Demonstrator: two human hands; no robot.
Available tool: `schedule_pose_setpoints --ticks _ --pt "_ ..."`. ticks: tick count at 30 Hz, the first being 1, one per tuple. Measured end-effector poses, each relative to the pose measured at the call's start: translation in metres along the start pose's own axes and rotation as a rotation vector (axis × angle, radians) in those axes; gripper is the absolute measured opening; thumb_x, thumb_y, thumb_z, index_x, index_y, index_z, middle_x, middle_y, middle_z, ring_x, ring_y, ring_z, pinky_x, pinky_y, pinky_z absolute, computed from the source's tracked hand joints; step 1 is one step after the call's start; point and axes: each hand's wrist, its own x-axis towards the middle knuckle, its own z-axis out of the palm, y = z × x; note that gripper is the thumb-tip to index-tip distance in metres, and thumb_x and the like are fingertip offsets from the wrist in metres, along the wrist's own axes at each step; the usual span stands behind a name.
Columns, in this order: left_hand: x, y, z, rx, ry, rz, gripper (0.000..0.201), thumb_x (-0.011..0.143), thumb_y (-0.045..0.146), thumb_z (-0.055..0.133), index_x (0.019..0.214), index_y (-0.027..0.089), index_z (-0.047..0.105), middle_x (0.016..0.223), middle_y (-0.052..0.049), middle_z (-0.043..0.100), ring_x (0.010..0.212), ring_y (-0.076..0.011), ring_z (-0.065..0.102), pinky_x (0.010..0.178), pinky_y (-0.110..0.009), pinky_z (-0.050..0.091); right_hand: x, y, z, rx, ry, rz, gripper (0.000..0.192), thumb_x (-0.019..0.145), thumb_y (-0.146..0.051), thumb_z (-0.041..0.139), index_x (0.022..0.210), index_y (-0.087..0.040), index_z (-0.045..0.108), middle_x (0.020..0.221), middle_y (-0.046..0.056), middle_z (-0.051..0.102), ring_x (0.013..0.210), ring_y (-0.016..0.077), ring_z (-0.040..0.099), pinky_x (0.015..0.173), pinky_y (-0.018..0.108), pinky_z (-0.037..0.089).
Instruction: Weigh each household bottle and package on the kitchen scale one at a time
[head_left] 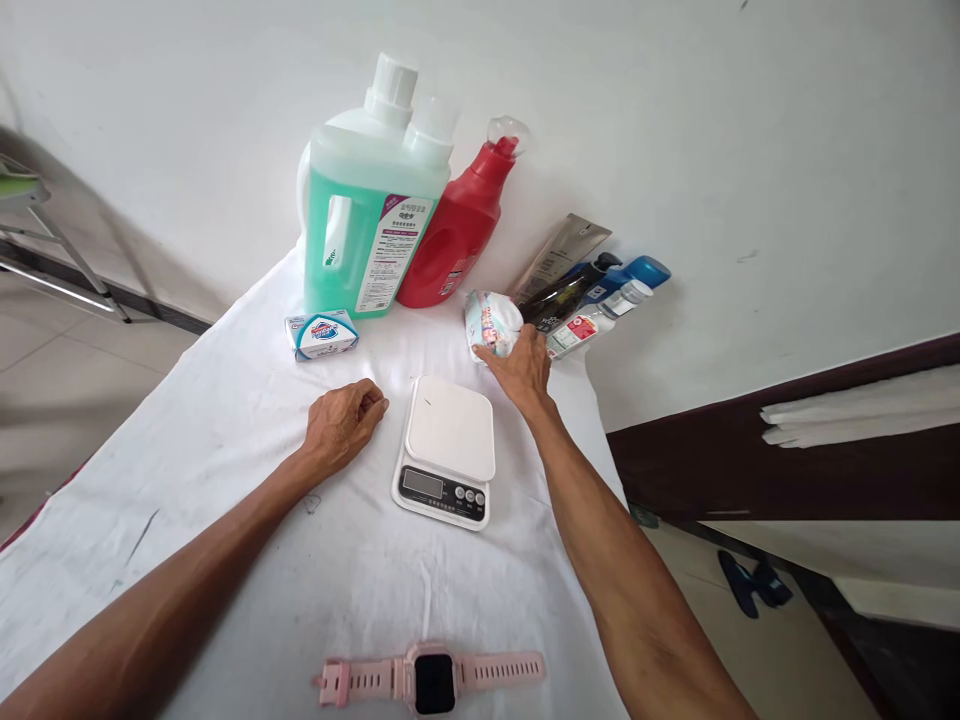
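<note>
My right hand (525,367) grips a small wet wipes pack (487,322) with a white lid and a coloured print, thumb at its front and fingers at its right side. Loosely curled, my left hand (345,422) rests on the white cloth with nothing visible in it. Between the hands lies a white kitchen scale (451,430); its platform is bare and its display looks dark. A boxed soap bar (322,335) is beyond my left hand. Just past my right hand, a small white bottle (589,327) with a red label leans among other bottles.
Behind stand a large green liquid jug (352,240), another white-capped jug (433,125) and a red bottle (461,230). A silver tube (566,250), a dark bottle (562,295) and a blue bottle (637,272) lean by the wall. A pink watch (433,682) lies at the front.
</note>
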Motion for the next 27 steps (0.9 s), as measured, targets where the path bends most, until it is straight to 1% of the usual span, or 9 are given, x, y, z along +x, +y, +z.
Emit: schedule_pose_setpoints --ticks 7,15,17,19,21,23,24,25,27 --pt "0.001 0.001 0.000 -0.005 0.003 -0.006 0.015 0.096 0.032 0.055 0.089 0.023 0.065 0.080 0.000 0.072 0.075 -0.0185 0.063 0.068 -0.030 0.035 0.026 -0.021 0.006 -0.064 -0.038 0.013 0.074 0.084 -0.050 0.079 0.135 -0.007 0.047 0.135 0.028 0.055 0.124 0.0422 0.059 0.104 0.049 0.046" --pt "0.000 0.001 0.000 -0.030 0.002 -0.011 0.014 0.095 0.031 0.056 0.089 0.023 0.065 0.082 0.000 0.073 0.076 -0.0180 0.064 0.068 -0.029 0.037 0.049 -0.053 0.004 -0.115 -0.106 0.126 0.081 0.085 -0.051 0.080 0.142 -0.005 0.046 0.140 0.030 0.054 0.125 0.0436 0.061 0.102 0.051 0.047" --pt "0.000 0.000 0.001 -0.037 0.005 -0.006 0.013 0.095 0.031 0.056 0.089 0.023 0.065 0.081 0.001 0.072 0.074 -0.0174 0.064 0.068 -0.029 0.036 0.049 -0.057 -0.001 -0.145 -0.092 0.100 0.084 0.080 -0.050 0.084 0.140 -0.004 0.048 0.141 0.031 0.053 0.130 0.0462 0.055 0.105 0.054 0.045" --pt "0.001 -0.001 0.002 -0.037 0.002 0.001 0.013 0.096 0.031 0.057 0.089 0.023 0.065 0.080 0.001 0.072 0.073 -0.0170 0.063 0.067 -0.029 0.036 0.050 -0.063 -0.005 -0.114 0.002 -0.026 0.075 0.079 -0.046 0.084 0.135 -0.006 0.052 0.142 0.030 0.053 0.136 0.0462 0.048 0.109 0.057 0.041" --pt "0.001 -0.001 0.002 -0.035 -0.003 0.001 0.013 0.096 0.031 0.057 0.089 0.023 0.065 0.080 0.001 0.072 0.072 -0.0171 0.063 0.067 -0.029 0.036 0.053 -0.073 -0.006 0.063 0.082 -0.212 0.048 0.089 -0.039 0.072 0.127 -0.013 0.057 0.137 0.024 0.059 0.135 0.0394 0.051 0.112 0.055 0.041" --pt "0.001 0.000 0.001 -0.037 -0.001 -0.004 0.014 0.096 0.032 0.057 0.089 0.023 0.065 0.080 0.001 0.073 0.073 -0.0175 0.064 0.068 -0.030 0.036 0.059 -0.091 0.000 0.376 0.041 -0.330 0.024 0.098 -0.035 0.057 0.116 -0.020 0.061 0.125 0.015 0.067 0.124 0.0296 0.060 0.110 0.047 0.046" --pt "0.001 0.000 0.001 -0.038 0.001 -0.007 0.014 0.096 0.031 0.057 0.089 0.023 0.065 0.081 0.001 0.073 0.074 -0.0178 0.064 0.068 -0.030 0.037 0.064 -0.102 0.005 0.552 -0.020 -0.329 0.021 0.099 -0.036 0.053 0.111 -0.022 0.062 0.117 0.011 0.070 0.116 0.0262 0.064 0.106 0.044 0.049" --pt "0.001 0.000 0.001 -0.040 0.002 -0.008 0.013 0.096 0.031 0.057 0.089 0.023 0.066 0.081 0.001 0.073 0.075 -0.0180 0.065 0.068 -0.030 0.037 0.069 -0.114 0.011 0.721 -0.081 -0.279 0.021 0.098 -0.040 0.054 0.109 -0.024 0.061 0.113 0.008 0.071 0.111 0.0238 0.067 0.101 0.042 0.052" --pt "0.000 0.000 0.001 -0.044 0.001 -0.006 0.013 0.096 0.031 0.057 0.090 0.024 0.066 0.083 0.000 0.074 0.076 -0.0181 0.066 0.068 -0.030 0.038 0.077 -0.138 0.024 0.998 -0.179 -0.115 0.029 0.096 -0.052 0.054 0.103 -0.025 0.059 0.105 0.004 0.071 0.102 0.0210 0.068 0.092 0.039 0.056"
